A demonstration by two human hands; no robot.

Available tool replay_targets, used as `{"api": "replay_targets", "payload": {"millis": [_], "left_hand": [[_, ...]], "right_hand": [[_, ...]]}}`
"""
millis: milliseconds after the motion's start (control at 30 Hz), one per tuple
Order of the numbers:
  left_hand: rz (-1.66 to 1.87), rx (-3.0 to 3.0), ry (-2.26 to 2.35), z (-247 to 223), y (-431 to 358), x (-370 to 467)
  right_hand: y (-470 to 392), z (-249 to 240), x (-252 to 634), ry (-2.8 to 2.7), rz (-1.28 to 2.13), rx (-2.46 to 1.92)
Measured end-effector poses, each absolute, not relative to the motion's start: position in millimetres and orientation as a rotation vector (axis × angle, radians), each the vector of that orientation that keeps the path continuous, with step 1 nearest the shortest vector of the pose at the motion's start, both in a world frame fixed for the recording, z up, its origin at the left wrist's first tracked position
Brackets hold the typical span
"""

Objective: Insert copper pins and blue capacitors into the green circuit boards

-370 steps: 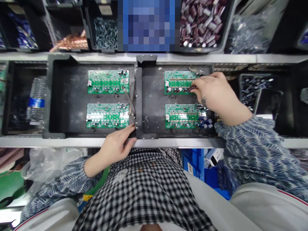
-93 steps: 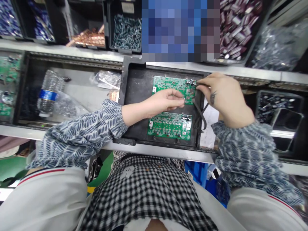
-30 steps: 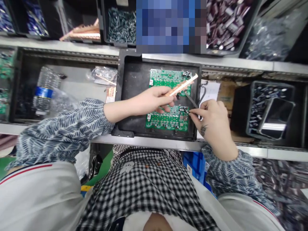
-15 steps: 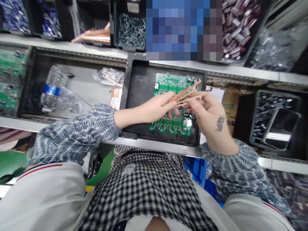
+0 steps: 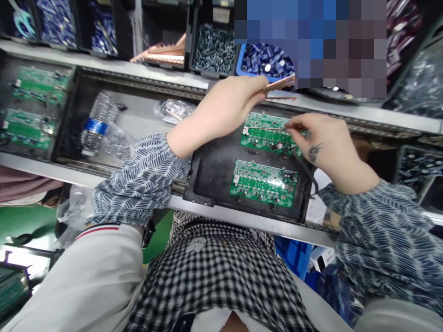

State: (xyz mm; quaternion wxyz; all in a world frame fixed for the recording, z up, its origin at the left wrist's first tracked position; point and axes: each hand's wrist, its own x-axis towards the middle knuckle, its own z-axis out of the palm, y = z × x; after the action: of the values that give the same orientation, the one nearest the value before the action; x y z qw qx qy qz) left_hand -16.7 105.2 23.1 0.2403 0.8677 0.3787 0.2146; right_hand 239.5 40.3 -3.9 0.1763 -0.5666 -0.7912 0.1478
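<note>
My left hand (image 5: 230,103) is closed around several copper strips (image 5: 281,85), held above the back edge of the black tray (image 5: 214,177). My right hand (image 5: 327,145) pinches one end of a thin strip (image 5: 266,128), apparently copper, lying along or just over the far green circuit board (image 5: 254,138). Whether the strip touches that board I cannot tell. Nearer to me in the same tray sits a second green circuit board (image 5: 265,182), with neither hand on it.
Behind the tray stand bins of copper strips (image 5: 166,56), dark small parts (image 5: 214,50) and blue components (image 5: 266,62). To the left are a plastic bottle (image 5: 97,124) and another tray of boards (image 5: 29,131). A bin of metal parts (image 5: 420,161) is at right.
My hands have moved apart. The left carried the copper strips up and back; the right has one thin strip at the far board. The view has shifted, and both boards now show more fully.
</note>
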Motion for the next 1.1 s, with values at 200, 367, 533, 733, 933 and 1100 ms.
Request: {"api": "replay_targets", "payload": {"millis": [200, 367, 533, 733, 933, 1100], "left_hand": [[0.521, 2.31, 1.109, -3, 119, -25], [0.43, 2.325, 1.272, 2, 113, -25], [0.285, 2.394, 1.357, 9, 112, -27], [0.378, 2.375, 1.209, 15, 88, -13], [0.48, 2.225, 1.049, 10, 75, -5], [0.612, 2.09, 1.099, 3, 89, -13]], "right_hand": [[49, -19, 253, -2.613, 0.248, -1.562], [49, -21, 253, -2.629, 0.173, -1.536], [51, -22, 255, -2.648, 0.121, -1.523], [39, 8, 218, -2.421, 0.154, -1.429], [27, 13, 212, -2.283, 0.387, -1.515], [33, -10, 238, -2.4, 0.442, -1.454]]}}
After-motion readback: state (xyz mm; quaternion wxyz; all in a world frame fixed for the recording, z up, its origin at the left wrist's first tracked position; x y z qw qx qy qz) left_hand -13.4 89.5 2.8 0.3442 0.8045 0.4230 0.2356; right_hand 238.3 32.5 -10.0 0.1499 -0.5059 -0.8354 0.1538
